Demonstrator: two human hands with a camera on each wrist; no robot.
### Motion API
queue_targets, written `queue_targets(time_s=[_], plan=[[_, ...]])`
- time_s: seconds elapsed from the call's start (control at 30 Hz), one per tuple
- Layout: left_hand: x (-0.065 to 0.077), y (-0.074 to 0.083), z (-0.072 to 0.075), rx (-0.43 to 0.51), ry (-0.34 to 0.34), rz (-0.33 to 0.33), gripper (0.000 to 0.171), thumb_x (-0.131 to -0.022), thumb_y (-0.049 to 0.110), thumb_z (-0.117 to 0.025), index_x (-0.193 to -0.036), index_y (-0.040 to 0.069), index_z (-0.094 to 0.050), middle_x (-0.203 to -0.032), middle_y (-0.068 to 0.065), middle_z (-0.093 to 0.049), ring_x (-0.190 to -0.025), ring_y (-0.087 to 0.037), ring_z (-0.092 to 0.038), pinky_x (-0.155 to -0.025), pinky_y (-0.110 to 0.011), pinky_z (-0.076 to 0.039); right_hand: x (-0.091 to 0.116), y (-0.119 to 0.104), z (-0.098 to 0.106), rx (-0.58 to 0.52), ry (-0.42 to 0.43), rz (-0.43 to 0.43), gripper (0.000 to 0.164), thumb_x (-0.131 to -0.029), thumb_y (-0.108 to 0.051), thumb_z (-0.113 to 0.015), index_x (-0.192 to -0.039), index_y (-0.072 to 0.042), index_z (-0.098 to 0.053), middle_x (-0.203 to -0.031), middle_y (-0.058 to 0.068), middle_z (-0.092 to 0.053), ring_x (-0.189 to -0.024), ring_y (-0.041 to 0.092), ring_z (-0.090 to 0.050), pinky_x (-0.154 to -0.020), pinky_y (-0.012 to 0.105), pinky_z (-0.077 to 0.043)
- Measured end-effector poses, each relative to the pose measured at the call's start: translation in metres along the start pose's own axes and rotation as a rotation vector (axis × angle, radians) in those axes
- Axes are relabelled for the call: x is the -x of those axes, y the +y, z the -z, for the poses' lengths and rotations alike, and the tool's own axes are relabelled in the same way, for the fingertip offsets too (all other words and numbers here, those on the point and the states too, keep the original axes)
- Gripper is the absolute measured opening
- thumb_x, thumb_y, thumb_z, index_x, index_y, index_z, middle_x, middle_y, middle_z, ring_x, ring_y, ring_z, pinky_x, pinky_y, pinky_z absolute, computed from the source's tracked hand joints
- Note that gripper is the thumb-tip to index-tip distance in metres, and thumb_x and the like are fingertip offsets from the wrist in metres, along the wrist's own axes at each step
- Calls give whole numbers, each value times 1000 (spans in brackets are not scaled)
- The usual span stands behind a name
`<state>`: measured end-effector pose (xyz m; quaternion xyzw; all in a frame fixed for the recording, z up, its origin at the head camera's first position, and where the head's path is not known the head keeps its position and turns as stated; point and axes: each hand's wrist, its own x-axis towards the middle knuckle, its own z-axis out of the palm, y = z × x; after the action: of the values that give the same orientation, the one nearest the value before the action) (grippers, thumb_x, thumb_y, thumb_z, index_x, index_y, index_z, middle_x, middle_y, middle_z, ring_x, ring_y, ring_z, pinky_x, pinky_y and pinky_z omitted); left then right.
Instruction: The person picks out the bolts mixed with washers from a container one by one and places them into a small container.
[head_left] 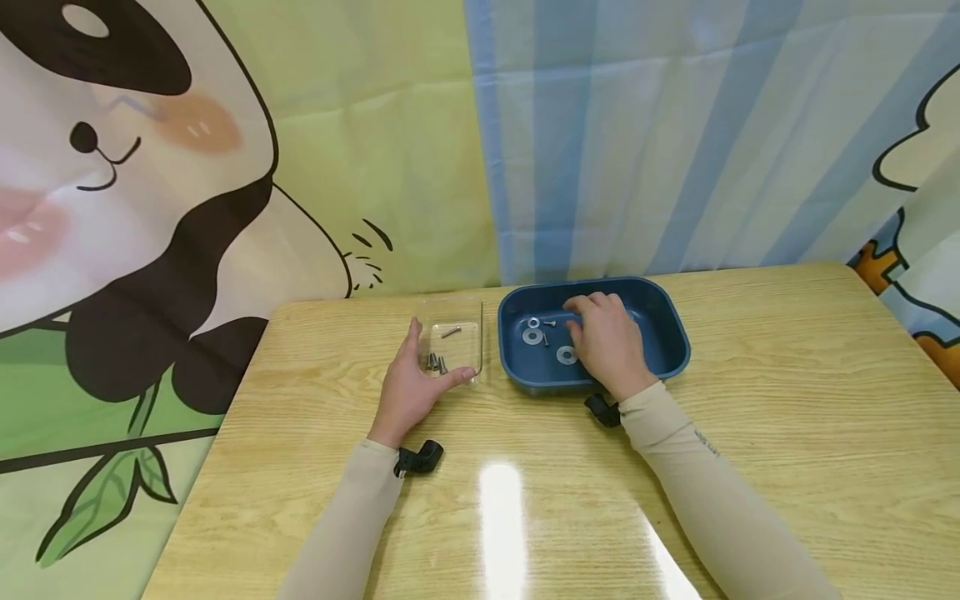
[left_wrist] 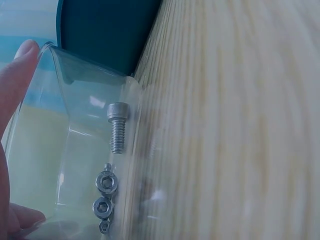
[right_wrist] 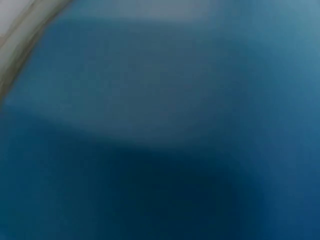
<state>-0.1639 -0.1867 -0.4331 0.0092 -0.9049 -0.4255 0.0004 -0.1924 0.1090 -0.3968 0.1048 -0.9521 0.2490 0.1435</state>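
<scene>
2 hands work over the table (head_left: 787, 400). The left hand (head_left: 416, 383) is spread wide, its thumb at the near edge of the clear box (head_left: 481, 329) and its fingers along the left side. The right hand (head_left: 611, 342) reaches into the blue tray (head_left: 517, 363), thumb and forefinger parted with nothing visible between them; its other fingertips are hidden. The box stands just left of the tray, with 1 lone screw (head_left: 451, 332) farther in and a screw cluster (left_wrist: 103, 207) at its near left. In the tray's left half lie 2 small screws (head_left: 549, 323), 2 flat washers (head_left: 532, 337) and 1 small ring (head_left: 533, 322). Those screws, being thin, could slip from a pinch; a washer lying flat may merely slide, offering little edge. The box looks light, so a knock or uneven thumb pressure could tip it and spill its contents.
</scene>
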Motion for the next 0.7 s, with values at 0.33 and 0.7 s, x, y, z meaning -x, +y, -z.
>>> queue_targets(time_s=[0.33,0.7], plan=[[2,-3,-1,8,6,1,130,-70,68,-81,-163,24,-3,-166,-3,-19,-149,-32,-27,-116,-56,-28,0,12,0,31,-89,-78,31,-95,-11,-70,-125,-4,-67,-121,20,-62,-104,38,-52,-77,52,-52],[0,0,-1,-6,12,-10,128,-71,65,-83,-163,24,-4,-166,-5,-20,-149,-34,-25,-116,-57,-28,-3,21,6,76,-172,-104,38,-94,-11,-71,-129,1,-64,-124,27,-58,-107,43,-49,-83,55,-51]])
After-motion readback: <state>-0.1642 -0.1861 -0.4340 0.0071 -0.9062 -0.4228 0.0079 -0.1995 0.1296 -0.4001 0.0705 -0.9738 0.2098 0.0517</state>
